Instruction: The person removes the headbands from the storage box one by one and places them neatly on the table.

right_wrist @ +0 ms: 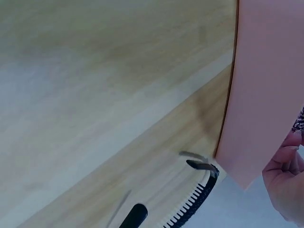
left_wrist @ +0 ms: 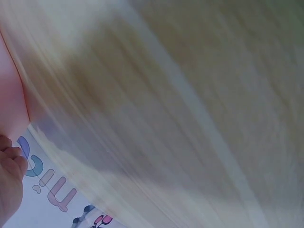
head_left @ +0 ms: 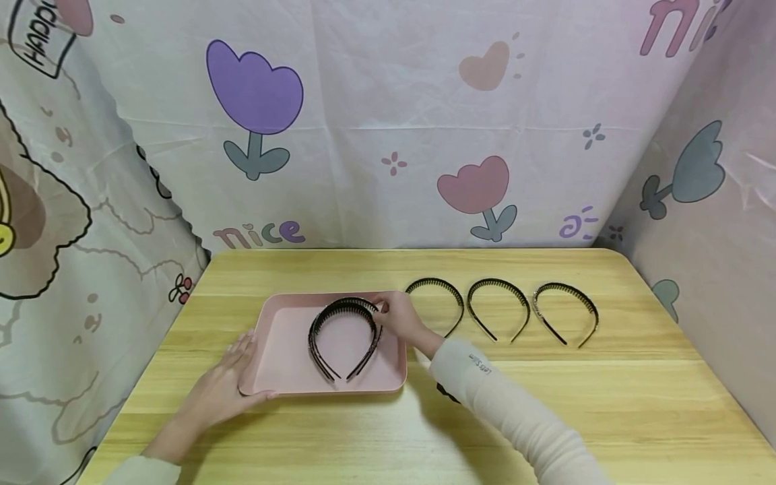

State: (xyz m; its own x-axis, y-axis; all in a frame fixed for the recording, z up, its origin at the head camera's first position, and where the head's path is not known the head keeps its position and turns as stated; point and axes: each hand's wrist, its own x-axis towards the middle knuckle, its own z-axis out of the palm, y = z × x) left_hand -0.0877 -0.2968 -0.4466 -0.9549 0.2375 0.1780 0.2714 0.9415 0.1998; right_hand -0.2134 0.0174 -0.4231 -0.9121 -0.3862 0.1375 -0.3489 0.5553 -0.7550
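Observation:
A pink rectangular tray lies on the table, with black toothed headbands overlapping inside it. My right hand reaches over the tray's right side and pinches a headband at its upper right arc. In the right wrist view, the fingers show past the tray's wall, at a dark textured bit of headband. My left hand rests against the tray's left side, fingers extended along it and thumb by the front edge. The left wrist view catches only the curled-looking fingertips beside the tray.
Three more black headbands stand in a row right of the tray: one partly behind my right wrist, one in the middle, and one with a sparkly side. The wooden table meets a printed cloth at the back.

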